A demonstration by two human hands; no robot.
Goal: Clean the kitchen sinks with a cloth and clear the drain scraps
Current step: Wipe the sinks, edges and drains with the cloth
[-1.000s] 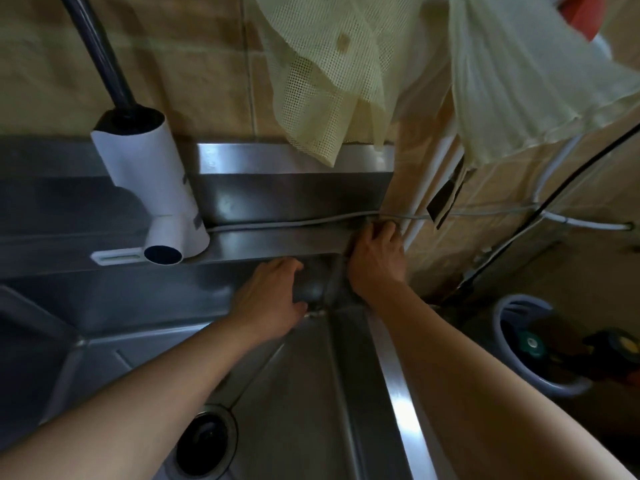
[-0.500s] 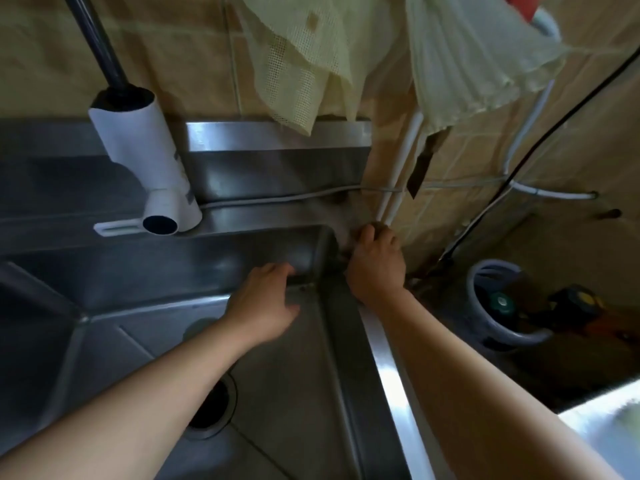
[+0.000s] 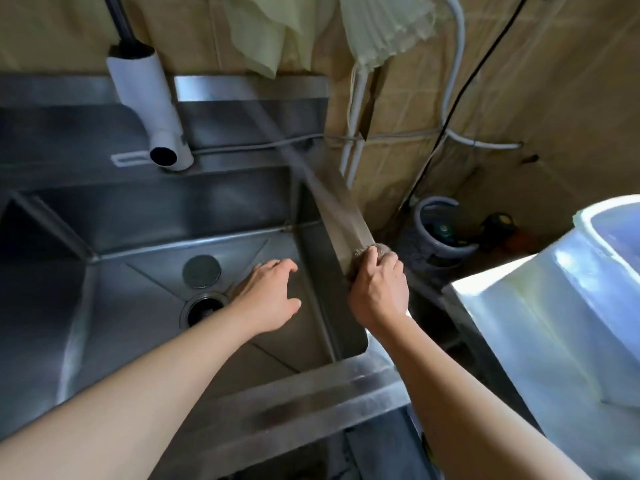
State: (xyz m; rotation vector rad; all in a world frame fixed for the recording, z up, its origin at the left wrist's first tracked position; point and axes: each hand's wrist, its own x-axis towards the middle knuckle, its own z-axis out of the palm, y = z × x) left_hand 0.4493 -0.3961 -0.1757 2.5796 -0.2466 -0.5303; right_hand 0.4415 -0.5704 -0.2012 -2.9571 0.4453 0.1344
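Right hand [image 3: 377, 289] fingers [image 3: 369, 259] grip a grey wire scouring pad [image 3: 381, 249] on the steel sink's right rim [image 3: 341, 216]; press evenly along it. Left hand [image 3: 268, 294] hovers open beside the round drain [image 3: 204, 308].

Left forearm enters from lower left of frame, reaching up toward centre. Left hand [image 3: 268, 295] at centre, palm down, fingers spread and relaxed, thumb out to right. Right forearm enters from lower right. Right hand [image 3: 378, 285] right of centre, fingers curled, knuckles up, gripping grey scourer [image 3: 379, 249].
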